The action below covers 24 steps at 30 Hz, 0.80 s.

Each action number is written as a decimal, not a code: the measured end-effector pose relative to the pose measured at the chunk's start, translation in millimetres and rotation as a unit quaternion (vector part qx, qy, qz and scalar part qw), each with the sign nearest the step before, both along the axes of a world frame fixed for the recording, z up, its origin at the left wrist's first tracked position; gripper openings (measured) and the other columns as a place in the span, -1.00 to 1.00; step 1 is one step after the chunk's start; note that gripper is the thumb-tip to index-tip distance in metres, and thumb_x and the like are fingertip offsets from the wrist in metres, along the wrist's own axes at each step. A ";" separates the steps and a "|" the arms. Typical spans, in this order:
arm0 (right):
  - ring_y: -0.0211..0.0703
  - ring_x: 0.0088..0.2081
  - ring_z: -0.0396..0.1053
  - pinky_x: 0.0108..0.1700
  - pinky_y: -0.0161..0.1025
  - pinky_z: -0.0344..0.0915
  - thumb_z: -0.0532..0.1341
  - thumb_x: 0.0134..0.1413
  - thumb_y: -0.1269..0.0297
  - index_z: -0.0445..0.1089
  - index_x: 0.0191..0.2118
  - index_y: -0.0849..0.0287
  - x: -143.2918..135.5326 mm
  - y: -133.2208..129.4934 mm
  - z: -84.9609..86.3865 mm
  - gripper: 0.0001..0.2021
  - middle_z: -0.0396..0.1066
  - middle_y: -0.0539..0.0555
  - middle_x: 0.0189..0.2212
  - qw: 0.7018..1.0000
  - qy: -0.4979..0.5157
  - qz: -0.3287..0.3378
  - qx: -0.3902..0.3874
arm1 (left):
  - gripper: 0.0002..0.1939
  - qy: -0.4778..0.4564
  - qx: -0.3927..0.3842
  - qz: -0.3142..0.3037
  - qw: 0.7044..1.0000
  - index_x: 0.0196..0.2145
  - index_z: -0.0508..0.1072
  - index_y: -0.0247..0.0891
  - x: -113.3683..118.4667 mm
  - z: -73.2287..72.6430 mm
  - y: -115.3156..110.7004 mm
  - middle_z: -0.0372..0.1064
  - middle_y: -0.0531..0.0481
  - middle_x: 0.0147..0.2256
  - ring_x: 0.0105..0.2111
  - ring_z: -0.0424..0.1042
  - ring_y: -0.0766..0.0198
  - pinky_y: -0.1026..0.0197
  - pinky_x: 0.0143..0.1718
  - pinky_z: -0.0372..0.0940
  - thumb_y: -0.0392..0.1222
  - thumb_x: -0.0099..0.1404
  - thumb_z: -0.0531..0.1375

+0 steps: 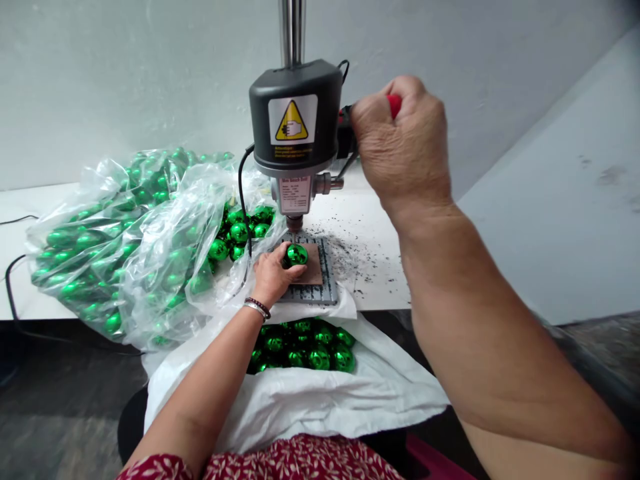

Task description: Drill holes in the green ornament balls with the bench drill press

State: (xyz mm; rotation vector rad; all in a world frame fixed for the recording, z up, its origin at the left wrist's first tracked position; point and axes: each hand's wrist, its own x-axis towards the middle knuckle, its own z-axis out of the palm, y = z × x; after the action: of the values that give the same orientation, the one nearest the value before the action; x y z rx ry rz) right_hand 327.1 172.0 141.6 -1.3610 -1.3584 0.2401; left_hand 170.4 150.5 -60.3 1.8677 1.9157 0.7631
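My left hand (273,272) grips a shiny green bauble (297,255) between thumb and fingers, under the bit of a small bench drill (295,117). The bauble rests on a brown board (314,263) that lies on the drill's grey base plate (327,293). Whether the bit touches the bauble or stands just over it, I cannot tell. My right hand (407,143) is closed round the drill's feed lever, whose red end (395,105) shows between the fingers.
Clear plastic bags (170,260) full of green baubles stand at the left. More baubles (320,357) lie on a white cloth sack (310,407) across my lap. Dark shavings (357,260) litter the white table (383,220). A black cord (241,193) hangs beside the drill.
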 end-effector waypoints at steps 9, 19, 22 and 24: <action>-0.47 -0.49 -0.10 -0.31 -0.37 -0.06 0.17 0.17 0.39 0.05 -0.50 0.19 6.7 -6.9 -19.6 -0.71 -0.04 -0.16 -0.59 0.998 -0.008 0.022 0.065 | -0.38 0.025 -0.009 -0.001 1.000 0.18 0.45 -0.08 0.9 0.6 -1.8 0.57 -0.10 -0.12 -0.01 0.43 -0.10 -0.06 0.02 0.32 -0.01 0.17 0.38; -0.47 -0.48 -0.04 -0.33 -0.38 0.10 0.18 0.13 0.28 0.15 -0.40 0.18 14.1 -24.0 -58.6 -0.82 0.08 -0.15 -0.56 0.989 -0.051 0.026 0.138 | -0.38 0.046 -0.017 -0.006 0.999 0.20 0.43 -0.09 0.3 0.9 -2.0 0.56 -0.11 -0.11 0.00 0.42 -0.11 -0.04 0.01 0.31 0.01 0.20 0.35; -0.45 -0.49 0.00 -0.36 -0.37 0.11 0.17 0.15 0.23 0.18 -0.38 0.16 16.0 -23.9 -68.1 -0.83 0.10 -0.12 -0.54 0.984 -0.059 0.028 0.165 | -0.38 0.041 -0.016 -0.010 0.999 0.21 0.42 -0.08 0.5 1.9 -2.9 0.56 -0.09 -0.11 0.00 0.42 -0.08 -0.01 0.02 0.31 0.00 0.21 0.35; -0.44 -0.48 0.01 -0.37 -0.37 0.13 0.16 0.16 0.21 0.18 -0.36 0.15 16.1 -23.2 -72.4 -0.83 0.11 -0.10 -0.53 0.981 -0.063 0.030 0.183 | -0.37 0.041 -0.020 -0.010 0.999 0.22 0.41 -0.09 0.6 2.6 -3.4 0.56 -0.09 -0.12 0.00 0.42 -0.07 0.00 0.01 0.31 -0.01 0.21 0.35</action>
State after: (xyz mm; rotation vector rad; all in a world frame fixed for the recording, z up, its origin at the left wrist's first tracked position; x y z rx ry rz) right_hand 343.3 148.8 69.2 -1.0422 -1.4669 -0.0580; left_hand 170.9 147.1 -57.7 1.9180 1.9447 0.6465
